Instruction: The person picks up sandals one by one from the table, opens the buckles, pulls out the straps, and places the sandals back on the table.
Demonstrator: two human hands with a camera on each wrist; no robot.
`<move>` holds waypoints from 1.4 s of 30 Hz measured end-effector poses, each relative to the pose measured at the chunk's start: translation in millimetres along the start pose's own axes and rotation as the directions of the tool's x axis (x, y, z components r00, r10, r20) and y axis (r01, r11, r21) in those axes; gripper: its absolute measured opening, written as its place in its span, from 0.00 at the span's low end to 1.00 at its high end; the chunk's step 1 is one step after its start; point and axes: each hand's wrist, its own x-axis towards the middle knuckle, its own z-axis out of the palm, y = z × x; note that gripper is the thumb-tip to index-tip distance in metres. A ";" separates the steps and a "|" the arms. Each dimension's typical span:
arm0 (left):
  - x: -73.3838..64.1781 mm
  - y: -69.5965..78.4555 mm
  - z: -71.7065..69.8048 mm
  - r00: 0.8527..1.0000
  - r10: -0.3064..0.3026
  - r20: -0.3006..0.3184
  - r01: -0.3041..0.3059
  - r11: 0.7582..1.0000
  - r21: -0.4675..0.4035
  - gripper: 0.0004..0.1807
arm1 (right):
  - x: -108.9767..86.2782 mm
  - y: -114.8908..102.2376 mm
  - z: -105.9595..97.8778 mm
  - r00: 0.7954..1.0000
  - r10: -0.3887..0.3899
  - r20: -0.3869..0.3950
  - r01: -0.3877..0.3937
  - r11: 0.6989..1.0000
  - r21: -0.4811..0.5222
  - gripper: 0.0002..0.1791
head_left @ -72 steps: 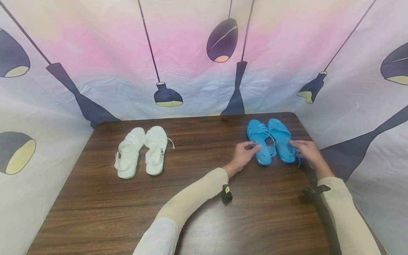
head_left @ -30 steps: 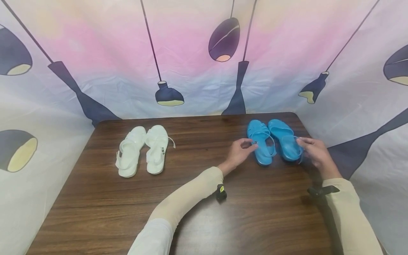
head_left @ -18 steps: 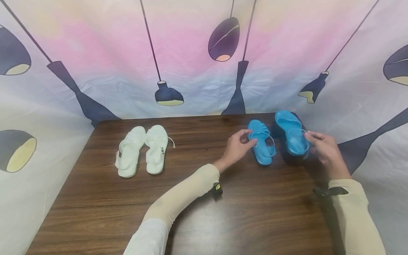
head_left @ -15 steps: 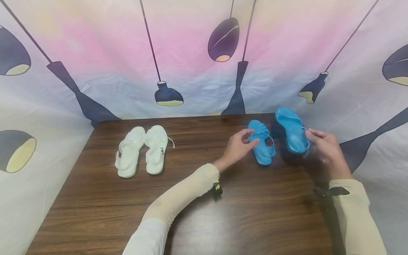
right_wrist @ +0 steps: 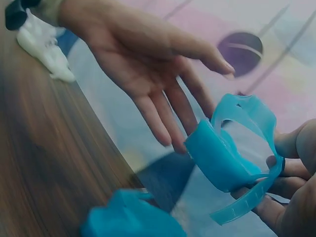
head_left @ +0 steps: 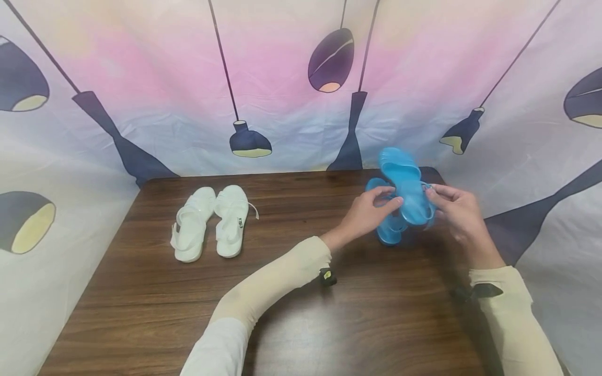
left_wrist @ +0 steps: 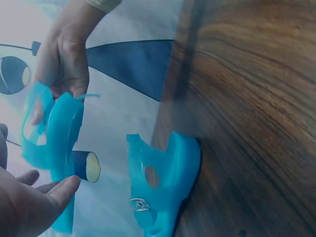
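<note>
My right hand (head_left: 463, 211) pinches the ankle strap of a blue sandal (head_left: 414, 196), lifted off the table with its toe pointing away. My left hand (head_left: 362, 214) is at the near side of that sandal; in the right wrist view its fingers (right_wrist: 173, 111) stretch out straight and spread, fingertips right at the heel. Below, the other blue sandal (head_left: 389, 232) lies on the table, partly covered by the lifted one and by my left hand. Its metal buckle (left_wrist: 139, 204) shows in the left wrist view. The loose strap end (right_wrist: 237, 205) of the held sandal hangs below my right fingers.
A pair of white sandals, one on the left (head_left: 190, 230) and one on the right (head_left: 230, 219), lies on the left of the brown wooden table (head_left: 282, 292). A fabric backdrop (head_left: 282, 68) printed with lamps hangs behind and beside the table.
My right hand has lifted the right blue sandal, moved it right, then left over the other one. My left hand has drawn back from the lying sandal, then come up beside the lifted one.
</note>
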 end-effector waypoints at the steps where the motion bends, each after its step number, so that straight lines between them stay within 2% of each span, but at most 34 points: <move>1: -1.4 1.0 -1.1 1.000 -0.015 -0.002 0.015 1.000 -0.003 0.33 | -1.3 -0.8 4.7 1.000 -0.008 0.011 0.008 1.000 -0.014 0.40; 4: -6.6 1.7 -5.9 0.999 -0.033 -0.021 0.032 0.999 -0.038 0.33 | -4.2 -2.3 18.2 0.999 -0.014 0.040 0.016 0.999 -0.049 0.39; 8: -14.7 -0.7 -14.9 0.997 -0.013 -0.071 0.007 0.996 -0.086 0.31 | -7.7 -3.7 36.4 0.998 -0.002 0.067 0.010 0.993 -0.122 0.39; 10: -19.8 -2.1 -19.9 0.995 -0.005 -0.097 -0.003 0.997 -0.079 0.30 | -10.2 -5.1 44.8 0.997 0.007 0.075 0.005 0.986 -0.169 0.40; 15: -34.8 -4.3 -32.1 0.991 -0.005 -0.134 -0.006 0.997 -0.082 0.29 | -15.5 -7.3 62.8 0.995 0.015 0.097 0.003 0.982 -0.190 0.40; 22: -57.5 -4.2 -52.2 0.992 0.012 -0.129 -0.030 0.989 -0.143 0.26 | -19.8 -4.8 86.3 0.991 -0.033 0.126 0.059 0.975 -0.213 0.39; 30: -79.8 -13.6 -77.3 0.991 0.021 -0.129 -0.035 0.993 -0.111 0.24 | -23.4 3.6 114.6 0.983 -0.059 0.173 0.096 0.973 -0.212 0.36; 36: -95.9 -27.1 -95.0 0.992 -0.012 -0.129 0.000 0.996 -0.092 0.24 | -26.0 13.3 136.4 0.971 -0.050 0.232 0.095 0.977 -0.189 0.36; 42: -112.2 -39.7 -109.3 0.991 -0.051 -0.123 0.040 0.995 -0.087 0.24 | -29.8 25.0 159.1 0.965 -0.046 0.259 0.105 0.970 -0.219 0.38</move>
